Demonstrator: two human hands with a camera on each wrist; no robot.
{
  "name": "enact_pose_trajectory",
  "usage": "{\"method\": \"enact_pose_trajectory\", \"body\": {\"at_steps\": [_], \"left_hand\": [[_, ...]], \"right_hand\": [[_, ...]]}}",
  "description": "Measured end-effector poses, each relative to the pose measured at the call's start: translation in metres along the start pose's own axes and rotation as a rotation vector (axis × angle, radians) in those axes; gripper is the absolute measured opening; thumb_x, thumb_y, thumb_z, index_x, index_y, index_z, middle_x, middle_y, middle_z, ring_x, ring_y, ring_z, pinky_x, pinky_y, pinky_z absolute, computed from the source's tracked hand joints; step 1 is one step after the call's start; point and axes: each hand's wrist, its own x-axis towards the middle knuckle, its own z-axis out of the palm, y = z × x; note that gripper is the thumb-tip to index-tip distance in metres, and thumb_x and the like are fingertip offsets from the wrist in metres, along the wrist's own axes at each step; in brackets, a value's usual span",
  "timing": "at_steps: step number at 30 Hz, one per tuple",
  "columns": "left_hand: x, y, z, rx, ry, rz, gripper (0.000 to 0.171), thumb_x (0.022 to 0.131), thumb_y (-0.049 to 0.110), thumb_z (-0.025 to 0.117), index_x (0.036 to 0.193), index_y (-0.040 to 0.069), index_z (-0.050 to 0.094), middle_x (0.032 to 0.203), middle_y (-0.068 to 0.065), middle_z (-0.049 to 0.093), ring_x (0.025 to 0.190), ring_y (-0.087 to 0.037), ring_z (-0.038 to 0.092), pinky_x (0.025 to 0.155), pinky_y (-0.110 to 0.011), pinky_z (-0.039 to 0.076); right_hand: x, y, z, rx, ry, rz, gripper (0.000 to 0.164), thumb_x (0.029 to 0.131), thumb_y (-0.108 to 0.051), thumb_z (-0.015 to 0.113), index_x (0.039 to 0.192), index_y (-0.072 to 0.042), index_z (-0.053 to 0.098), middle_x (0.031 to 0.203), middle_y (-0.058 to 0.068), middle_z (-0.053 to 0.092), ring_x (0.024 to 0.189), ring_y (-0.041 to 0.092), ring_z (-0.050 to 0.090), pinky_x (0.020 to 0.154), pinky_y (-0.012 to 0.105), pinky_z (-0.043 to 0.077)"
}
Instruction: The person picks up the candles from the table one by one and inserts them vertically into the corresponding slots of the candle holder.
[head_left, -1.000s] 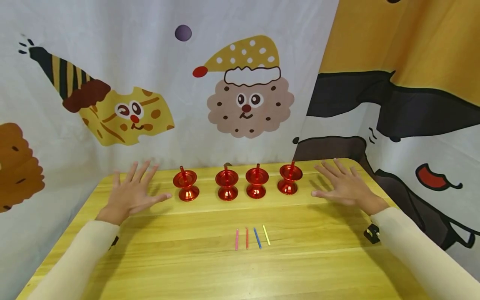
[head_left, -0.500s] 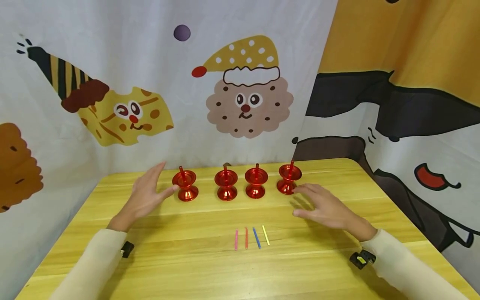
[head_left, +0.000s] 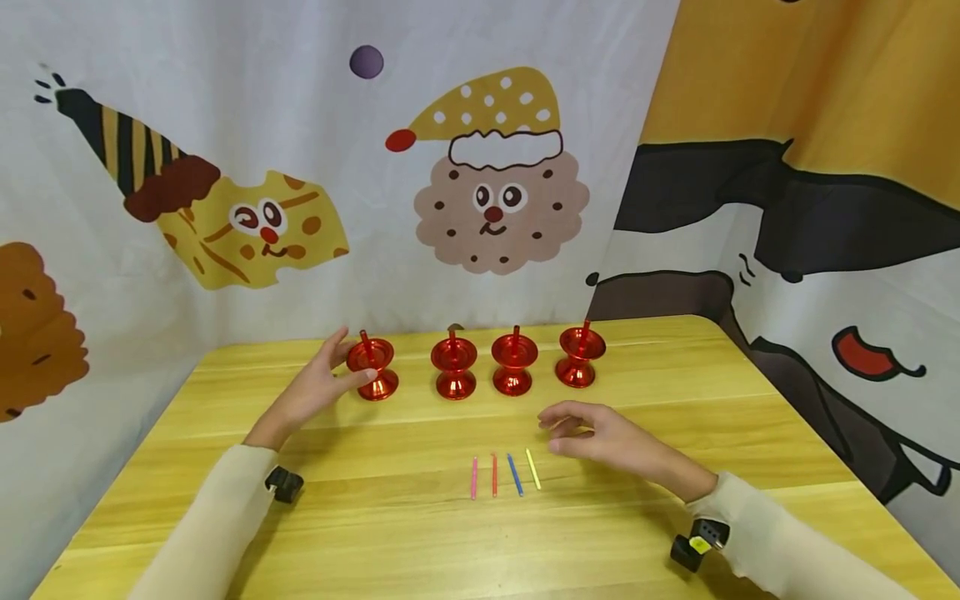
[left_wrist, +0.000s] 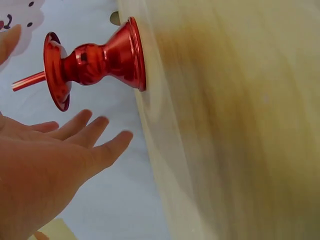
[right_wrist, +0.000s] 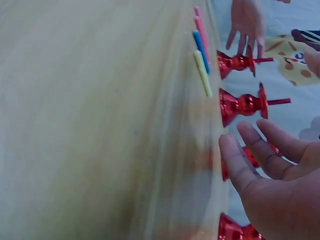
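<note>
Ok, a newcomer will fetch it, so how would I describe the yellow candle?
On the wooden table, find the row of four red holders along the far edge. Nearer the viewer lie four thin candles. The yellow candle is the rightmost, closest to the right hand, and the only yellow one.

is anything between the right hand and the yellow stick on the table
Nothing visible: in the head view, only bare table lies between the right hand and the yellow stick. The blue stick lies on the far side of it, and the red holders stand farther back.
</note>
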Motion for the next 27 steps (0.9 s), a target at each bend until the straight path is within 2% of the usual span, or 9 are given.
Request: {"method": "enact_pose_trajectory", "body": {"at_steps": [3,7,11,17,23,27], "left_hand": [[0.004,-0.001,0.001,-0.097,-0.029,-0.029,0.107,0.107,0.033,0.074,0.177,0.007,-0.003,0.176,-0.033,0.021,0.16,-0.054,0.027,0.122,-0.074,0.029],[0.01,-0.003,0.003,-0.166,-0.037,-0.051,0.105,0.107,0.028,0.075,0.177,0.008,0.0,0.176,-0.035,0.018,0.158,-0.054,0.031,0.121,-0.072,0.033],[0.013,-0.004,0.005,-0.176,-0.021,-0.055,0.105,0.106,0.029,0.078,0.178,0.008,0.004,0.174,-0.034,0.025,0.156,-0.052,0.036,0.122,-0.069,0.034],[0.016,-0.004,0.01,-0.196,-0.016,-0.056,0.101,0.107,0.022,0.076,0.177,0.005,0.005,0.163,-0.037,0.042,0.151,-0.049,0.045,0.123,-0.065,0.035],[0.017,-0.006,0.014,-0.258,-0.016,-0.076,0.101,0.106,0.015,0.074,0.177,0.003,0.003,0.16,-0.039,0.044,0.149,-0.049,0.047,0.124,-0.066,0.033],[0.016,-0.006,0.015,-0.262,-0.018,-0.08,0.1,0.106,0.015,0.074,0.177,0.004,0.004,0.16,-0.039,0.045,0.148,-0.049,0.048,0.124,-0.067,0.032]], "right_hand": [[0.002,0.002,0.006,0.033,-0.02,0.014,0.051,0.103,-0.02,0.08,0.144,0.005,0.064,0.136,0.02,0.069,0.121,0.032,0.068,0.094,0.03,0.058],[0.004,0.004,0.011,0.041,-0.012,0.019,0.049,0.097,-0.016,0.084,0.136,0.007,0.068,0.124,0.018,0.071,0.106,0.025,0.066,0.085,0.026,0.057],[0.007,0.005,0.016,-0.027,-0.004,0.009,0.041,0.09,-0.012,0.088,0.123,0.007,0.072,0.109,0.013,0.071,0.092,0.02,0.063,0.077,0.023,0.054],[0.01,0.002,0.022,-0.154,0.022,0.008,0.03,0.087,-0.01,0.092,0.11,0.001,0.076,0.093,0.002,0.071,0.084,0.014,0.065,0.075,0.024,0.055],[0.013,-0.001,0.029,-0.215,0.07,0.025,0.027,0.083,-0.013,0.097,0.102,-0.004,0.079,0.085,-0.005,0.07,0.079,0.012,0.066,0.073,0.025,0.055],[0.014,-0.004,0.033,-0.242,0.089,0.03,0.029,0.08,-0.013,0.1,0.099,-0.005,0.079,0.083,-0.006,0.07,0.078,0.012,0.066,0.073,0.025,0.055]]}}
